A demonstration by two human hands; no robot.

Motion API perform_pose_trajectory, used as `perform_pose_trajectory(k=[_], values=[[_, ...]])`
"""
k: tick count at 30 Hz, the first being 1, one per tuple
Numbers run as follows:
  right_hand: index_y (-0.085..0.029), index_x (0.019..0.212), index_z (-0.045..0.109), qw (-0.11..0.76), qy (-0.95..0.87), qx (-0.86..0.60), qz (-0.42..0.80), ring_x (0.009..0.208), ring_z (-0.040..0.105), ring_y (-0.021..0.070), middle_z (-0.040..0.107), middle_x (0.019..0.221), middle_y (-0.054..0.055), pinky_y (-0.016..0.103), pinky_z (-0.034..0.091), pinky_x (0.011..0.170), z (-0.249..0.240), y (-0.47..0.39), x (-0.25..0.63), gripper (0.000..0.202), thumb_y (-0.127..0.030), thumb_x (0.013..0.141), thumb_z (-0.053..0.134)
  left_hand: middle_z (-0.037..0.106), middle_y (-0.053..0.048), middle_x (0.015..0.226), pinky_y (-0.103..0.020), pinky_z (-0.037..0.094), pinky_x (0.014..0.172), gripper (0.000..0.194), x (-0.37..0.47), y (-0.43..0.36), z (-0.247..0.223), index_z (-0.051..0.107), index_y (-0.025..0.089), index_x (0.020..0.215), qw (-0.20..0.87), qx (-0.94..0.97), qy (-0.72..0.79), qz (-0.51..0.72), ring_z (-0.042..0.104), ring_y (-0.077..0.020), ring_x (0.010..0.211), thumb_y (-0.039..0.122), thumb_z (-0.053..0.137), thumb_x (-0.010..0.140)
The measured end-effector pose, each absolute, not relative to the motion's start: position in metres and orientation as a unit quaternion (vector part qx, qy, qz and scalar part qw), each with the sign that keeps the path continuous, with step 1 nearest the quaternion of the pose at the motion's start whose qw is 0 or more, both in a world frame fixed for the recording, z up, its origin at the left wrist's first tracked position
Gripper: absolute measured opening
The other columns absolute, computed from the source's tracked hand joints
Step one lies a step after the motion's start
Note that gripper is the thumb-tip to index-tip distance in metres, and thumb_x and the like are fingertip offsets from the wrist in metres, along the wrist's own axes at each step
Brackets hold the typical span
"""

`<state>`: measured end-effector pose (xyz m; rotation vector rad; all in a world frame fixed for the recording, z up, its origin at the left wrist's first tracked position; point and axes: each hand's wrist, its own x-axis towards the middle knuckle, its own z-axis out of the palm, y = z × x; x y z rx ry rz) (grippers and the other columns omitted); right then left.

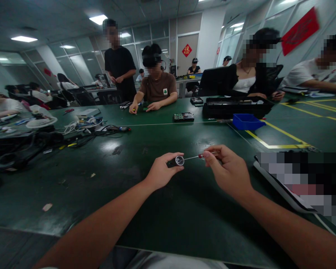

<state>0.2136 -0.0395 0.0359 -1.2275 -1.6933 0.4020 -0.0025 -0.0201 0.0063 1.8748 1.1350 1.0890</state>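
Between the thumb and fingers of my left hand (162, 171) is a small dark cylinder (179, 161), its round, silvery open end turned to the right. My right hand (229, 170) grips a screwdriver (201, 155) by its reddish, partly see-through handle. The thin metal shaft points left, and its tip reaches the cylinder's open end. Whether the tip touches anything inside is too small to tell. Both hands are over the green table (162, 216). The cylinder's far end is hidden by my left fingers.
A circuit-board device (183, 117) and a blue bin (248, 122) lie farther back, near a long black case (238, 107). Tangled cables (25, 144) cover the left side. A partly blurred flat item (285, 186) is at right. Across the table a person (158, 84) sits working.
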Motion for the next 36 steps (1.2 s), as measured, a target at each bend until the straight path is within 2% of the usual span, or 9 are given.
perform_pose_trajectory(k=[8, 14, 16, 18, 22, 24, 29, 34, 36], values=[[-0.022, 0.102, 0.062, 0.446, -0.762, -0.439, 0.168, 0.078, 0.070, 0.0193, 0.073, 0.087, 0.004, 0.031, 0.051, 0.070, 0.0348, -0.0396, 0.2142, 0.017, -0.035, 0.095, 0.053, 0.067, -0.003, 0.120, -0.036, 0.043, 0.107, 0.043, -0.0051, -0.0151, 0.0001, 0.068, 0.025, 0.119, 0.307, 0.742, 0.428, 0.414, 0.060, -0.0198, 0.116, 0.009, 0.075, 0.079], [-0.022, 0.087, 0.067, 0.400, -0.758, -0.494, 0.148, 0.050, 0.060, 0.0158, 0.062, 0.057, -0.002, 0.028, 0.041, 0.050, 0.0364, -0.0389, 0.2132, 0.030, -0.042, 0.098, 0.047, 0.068, -0.002, 0.119, -0.037, 0.043, 0.107, 0.045, -0.0041, -0.0147, -0.0023, 0.069, 0.027, 0.118, 0.287, 0.756, 0.428, 0.404, 0.060, -0.0199, 0.116, 0.010, 0.077, 0.077], [-0.021, 0.096, 0.066, 0.398, -0.762, -0.491, 0.144, 0.051, 0.060, 0.0160, 0.063, 0.060, -0.002, 0.028, 0.041, 0.050, 0.0347, -0.0382, 0.2121, 0.026, -0.039, 0.098, 0.048, 0.068, -0.002, 0.119, -0.036, 0.043, 0.107, 0.045, -0.0045, -0.0145, -0.0023, 0.069, 0.026, 0.118, 0.289, 0.753, 0.429, 0.407, 0.060, -0.0195, 0.116, 0.009, 0.076, 0.077], [-0.020, 0.105, 0.063, 0.405, -0.772, -0.472, 0.133, 0.062, 0.065, 0.0177, 0.068, 0.073, 0.002, 0.029, 0.046, 0.056, 0.0330, -0.0380, 0.2115, 0.022, -0.034, 0.097, 0.048, 0.068, -0.002, 0.120, -0.036, 0.043, 0.107, 0.045, -0.0053, -0.0140, -0.0020, 0.068, 0.026, 0.119, 0.291, 0.748, 0.431, 0.413, 0.060, -0.0191, 0.116, 0.009, 0.076, 0.078], [-0.021, 0.099, 0.061, 0.405, -0.792, -0.437, 0.131, 0.085, 0.068, 0.0206, 0.071, 0.092, 0.006, 0.032, 0.050, 0.073, 0.0331, -0.0386, 0.2129, 0.014, -0.027, 0.096, 0.048, 0.067, -0.002, 0.121, -0.037, 0.043, 0.107, 0.044, -0.0063, -0.0142, -0.0006, 0.068, 0.027, 0.119, 0.279, 0.753, 0.439, 0.403, 0.059, -0.0198, 0.117, 0.011, 0.075, 0.079], [-0.021, 0.097, 0.061, 0.401, -0.789, -0.444, 0.141, 0.082, 0.068, 0.0202, 0.071, 0.088, 0.005, 0.032, 0.050, 0.072, 0.0346, -0.0385, 0.2140, 0.016, -0.029, 0.097, 0.048, 0.067, -0.002, 0.121, -0.039, 0.042, 0.107, 0.043, -0.0058, -0.0150, 0.0001, 0.068, 0.028, 0.119, 0.275, 0.761, 0.441, 0.389, 0.059, -0.0209, 0.117, 0.012, 0.076, 0.079], [-0.022, 0.094, 0.065, 0.386, -0.770, -0.488, 0.139, 0.059, 0.063, 0.0177, 0.068, 0.071, 0.002, 0.030, 0.042, 0.055, 0.0365, -0.0379, 0.2132, 0.030, -0.040, 0.101, 0.041, 0.067, -0.003, 0.121, -0.041, 0.043, 0.107, 0.043, -0.0048, -0.0159, -0.0010, 0.068, 0.027, 0.119, 0.277, 0.765, 0.440, 0.380, 0.060, -0.0223, 0.117, 0.013, 0.075, 0.079], [-0.022, 0.114, 0.058, 0.411, -0.758, -0.478, 0.168, 0.067, 0.065, 0.0202, 0.071, 0.082, 0.005, 0.031, 0.045, 0.058, 0.0360, -0.0396, 0.2110, 0.024, -0.035, 0.098, 0.046, 0.067, -0.003, 0.121, -0.041, 0.043, 0.107, 0.043, -0.0059, -0.0148, -0.0023, 0.067, 0.028, 0.120, 0.277, 0.764, 0.438, 0.384, 0.059, -0.0221, 0.117, 0.014, 0.075, 0.080], [-0.021, 0.113, 0.056, 0.423, -0.754, -0.470, 0.179, 0.072, 0.065, 0.0205, 0.069, 0.083, 0.005, 0.032, 0.046, 0.061, 0.0361, -0.0403, 0.2114, 0.022, -0.033, 0.096, 0.047, 0.067, -0.003, 0.122, -0.040, 0.042, 0.108, 0.043, -0.0059, -0.0148, -0.0015, 0.067, 0.027, 0.121, 0.280, 0.759, 0.441, 0.389, 0.059, -0.0219, 0.118, 0.013, 0.074, 0.080]])
